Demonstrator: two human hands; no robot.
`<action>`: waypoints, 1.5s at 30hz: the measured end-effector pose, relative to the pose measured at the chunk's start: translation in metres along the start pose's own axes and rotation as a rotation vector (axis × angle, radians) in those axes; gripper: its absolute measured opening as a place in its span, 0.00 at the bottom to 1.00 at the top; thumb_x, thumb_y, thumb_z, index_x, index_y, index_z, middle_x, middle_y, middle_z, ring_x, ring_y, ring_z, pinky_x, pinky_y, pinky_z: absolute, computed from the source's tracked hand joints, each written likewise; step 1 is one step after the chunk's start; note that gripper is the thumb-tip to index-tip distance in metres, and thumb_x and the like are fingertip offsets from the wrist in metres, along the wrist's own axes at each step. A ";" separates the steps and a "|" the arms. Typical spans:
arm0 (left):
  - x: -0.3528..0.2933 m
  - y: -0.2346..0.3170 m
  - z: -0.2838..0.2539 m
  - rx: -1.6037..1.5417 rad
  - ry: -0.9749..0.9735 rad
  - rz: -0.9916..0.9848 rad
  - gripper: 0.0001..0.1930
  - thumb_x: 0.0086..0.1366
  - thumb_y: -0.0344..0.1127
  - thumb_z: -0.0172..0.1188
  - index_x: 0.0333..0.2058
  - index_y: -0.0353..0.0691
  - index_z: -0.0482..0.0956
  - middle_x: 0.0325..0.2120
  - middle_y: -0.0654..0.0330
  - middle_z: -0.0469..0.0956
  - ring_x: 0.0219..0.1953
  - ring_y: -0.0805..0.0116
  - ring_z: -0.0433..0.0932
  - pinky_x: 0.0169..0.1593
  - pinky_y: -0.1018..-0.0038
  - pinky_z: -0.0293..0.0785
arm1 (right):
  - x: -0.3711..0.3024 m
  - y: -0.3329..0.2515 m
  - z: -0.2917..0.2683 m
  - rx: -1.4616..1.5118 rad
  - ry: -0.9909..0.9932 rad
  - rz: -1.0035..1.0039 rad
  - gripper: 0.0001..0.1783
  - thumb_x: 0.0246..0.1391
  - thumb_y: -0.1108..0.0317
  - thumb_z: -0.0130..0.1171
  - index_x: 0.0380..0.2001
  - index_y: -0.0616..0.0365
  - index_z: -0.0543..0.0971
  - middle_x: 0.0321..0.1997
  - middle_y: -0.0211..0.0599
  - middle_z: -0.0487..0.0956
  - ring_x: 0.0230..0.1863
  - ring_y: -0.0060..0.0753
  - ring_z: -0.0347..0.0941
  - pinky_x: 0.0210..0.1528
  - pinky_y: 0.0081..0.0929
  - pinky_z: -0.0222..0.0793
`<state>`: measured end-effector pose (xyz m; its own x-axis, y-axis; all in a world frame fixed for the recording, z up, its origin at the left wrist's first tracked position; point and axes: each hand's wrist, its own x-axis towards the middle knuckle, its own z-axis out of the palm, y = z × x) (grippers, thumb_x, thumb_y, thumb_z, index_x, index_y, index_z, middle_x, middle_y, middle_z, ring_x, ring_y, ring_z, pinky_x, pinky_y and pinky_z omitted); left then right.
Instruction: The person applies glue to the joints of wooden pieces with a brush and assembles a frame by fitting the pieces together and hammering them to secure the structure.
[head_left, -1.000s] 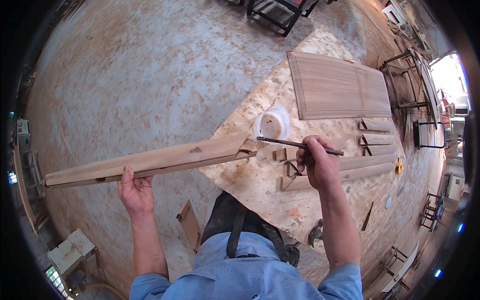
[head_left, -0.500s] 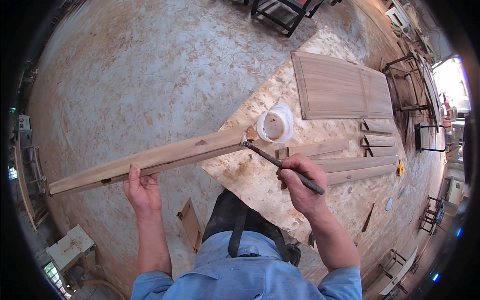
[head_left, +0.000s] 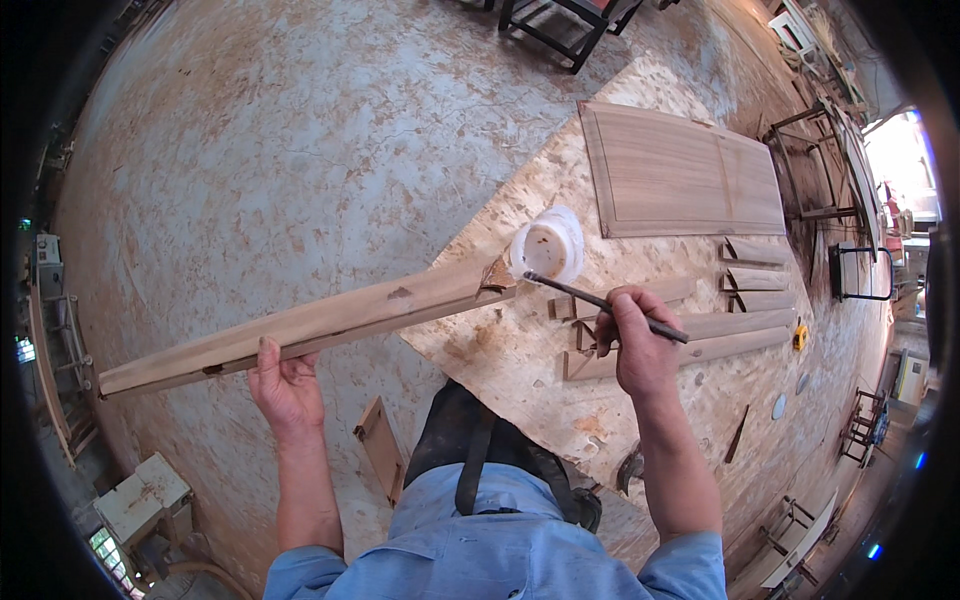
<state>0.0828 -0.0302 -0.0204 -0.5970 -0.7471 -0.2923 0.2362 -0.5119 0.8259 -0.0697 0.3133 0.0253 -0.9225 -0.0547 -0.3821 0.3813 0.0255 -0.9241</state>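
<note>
My left hand (head_left: pixel 286 392) is closed around the lower edge of a long wooden rail (head_left: pixel 330 312), which tilts up to the right. The rail's cut right end has a wet brown smear and rests over the board's near-left edge or just above it; I cannot tell which. Between the fingers of my right hand (head_left: pixel 643 345) is a slim dark stick (head_left: pixel 580 295) with a pale, wet-looking tip. That tip is at the near rim of a white plastic tub (head_left: pixel 570 243), which has pale residue and brown specks inside.
A stained plywood board (head_left: pixel 540 395) carries a framed wooden panel (head_left: pixel 690 170), short slats (head_left: pixel 760 281) and longer rails (head_left: pixel 700 347). A yellow tape measure (head_left: pixel 800 338) sits at the right. A small wooden piece (head_left: pixel 381 448) stands by my legs. Dark chair frames (head_left: pixel 555 45) are far off.
My right hand has moved right, carrying the stick's tip from the rail's end to the tub's rim. The left hand and rail have barely moved.
</note>
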 end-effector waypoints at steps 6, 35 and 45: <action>0.001 0.002 0.005 0.035 0.019 -0.012 0.14 0.67 0.36 0.54 0.47 0.34 0.70 0.43 0.54 0.76 0.44 0.62 0.79 0.42 0.61 0.83 | 0.014 -0.006 0.000 0.114 -0.026 0.103 0.10 0.60 0.66 0.54 0.32 0.64 0.76 0.22 0.35 0.76 0.19 0.23 0.70 0.18 0.20 0.66; -0.009 -0.003 0.003 -0.020 0.010 0.158 0.16 0.67 0.32 0.54 0.50 0.31 0.67 0.47 0.51 0.73 0.50 0.58 0.75 0.52 0.58 0.78 | -0.009 -0.014 0.051 -0.541 -0.242 -0.632 0.04 0.50 0.76 0.62 0.30 0.63 0.78 0.23 0.42 0.73 0.26 0.40 0.73 0.28 0.29 0.68; 0.000 0.015 -0.003 -0.058 -0.028 0.291 0.21 0.67 0.32 0.52 0.55 0.29 0.64 0.53 0.49 0.70 0.56 0.57 0.71 0.56 0.58 0.75 | -0.010 0.035 0.090 -0.144 -0.230 -0.457 0.06 0.55 0.76 0.57 0.36 0.67 0.78 0.30 0.39 0.77 0.30 0.28 0.73 0.35 0.23 0.68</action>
<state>0.0884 -0.0389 -0.0095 -0.5186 -0.8544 -0.0331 0.4432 -0.3017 0.8441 -0.0412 0.2246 -0.0036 -0.9496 -0.3090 0.0535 -0.0832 0.0837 -0.9930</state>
